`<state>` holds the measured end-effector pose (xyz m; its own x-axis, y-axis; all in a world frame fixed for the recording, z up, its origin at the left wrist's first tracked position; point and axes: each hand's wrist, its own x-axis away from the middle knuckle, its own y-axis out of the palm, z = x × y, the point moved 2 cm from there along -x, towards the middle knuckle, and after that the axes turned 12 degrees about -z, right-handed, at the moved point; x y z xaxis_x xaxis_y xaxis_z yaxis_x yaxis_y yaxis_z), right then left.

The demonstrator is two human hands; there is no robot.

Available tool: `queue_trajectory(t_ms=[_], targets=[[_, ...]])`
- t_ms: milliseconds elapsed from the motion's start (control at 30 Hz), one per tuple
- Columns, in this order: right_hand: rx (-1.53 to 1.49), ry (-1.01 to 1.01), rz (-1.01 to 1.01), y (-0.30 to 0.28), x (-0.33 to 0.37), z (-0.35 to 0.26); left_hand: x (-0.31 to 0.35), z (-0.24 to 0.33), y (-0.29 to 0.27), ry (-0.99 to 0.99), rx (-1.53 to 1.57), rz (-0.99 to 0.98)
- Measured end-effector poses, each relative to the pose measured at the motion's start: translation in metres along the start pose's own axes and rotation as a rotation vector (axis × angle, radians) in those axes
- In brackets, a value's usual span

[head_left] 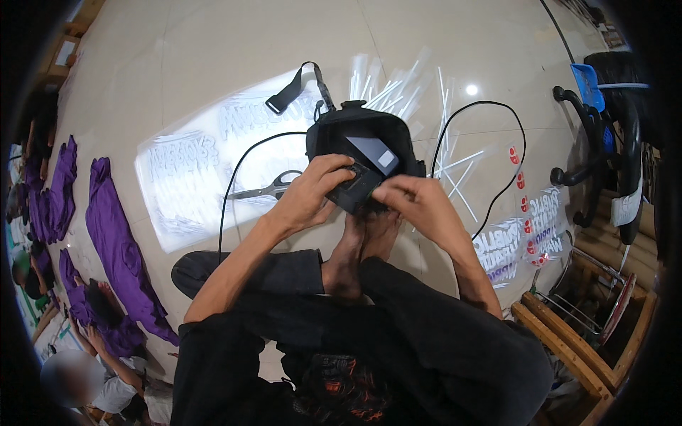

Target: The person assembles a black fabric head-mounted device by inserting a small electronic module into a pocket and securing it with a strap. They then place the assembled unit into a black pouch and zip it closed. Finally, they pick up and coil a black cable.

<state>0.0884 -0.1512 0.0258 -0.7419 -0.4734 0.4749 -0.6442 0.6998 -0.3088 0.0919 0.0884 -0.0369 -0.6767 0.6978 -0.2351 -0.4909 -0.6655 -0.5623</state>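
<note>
A small black bag (406,135) with a strap and buckle (284,98) lies opened up before my feet. Inside it is a flat dark blue-grey rectangular device (368,151) with a pale square at one end. My left hand (309,195) is closed on the bag's near left edge, its fingers over a black flap. At the near right edge my right hand (423,202) pinches the bag; its fingertips are partly hidden, so anything small between them does not show. Black-handled scissors (279,186) lie just left of the bag, close to my left wrist.
White-lettered transparent sheets (181,188) lie under the scissors. Thin white strips (440,156) are scattered to the right, and black cables (524,138) loop on both sides. Purple garments (117,227) and a person (117,376) are at left; a chair base (586,160) and wooden frame (561,341) at right.
</note>
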Motion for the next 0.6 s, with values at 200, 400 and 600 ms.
queue_trajectory(t_ms=[200, 400, 600], targets=[[0.502, -0.397, 0.171, -0.012, 0.000, -0.027, -0.025, 0.009, -0.001, -0.029, 0.073, 0.048], [0.084, -0.054, -0.010, -0.026, -0.024, -0.005, -0.052, 0.016, -0.014, -0.224, 0.247, 0.015], [-0.024, -0.127, 0.027, -0.023, -0.025, 0.003, -0.062, 0.011, -0.028, -0.544, 0.388, -0.290]])
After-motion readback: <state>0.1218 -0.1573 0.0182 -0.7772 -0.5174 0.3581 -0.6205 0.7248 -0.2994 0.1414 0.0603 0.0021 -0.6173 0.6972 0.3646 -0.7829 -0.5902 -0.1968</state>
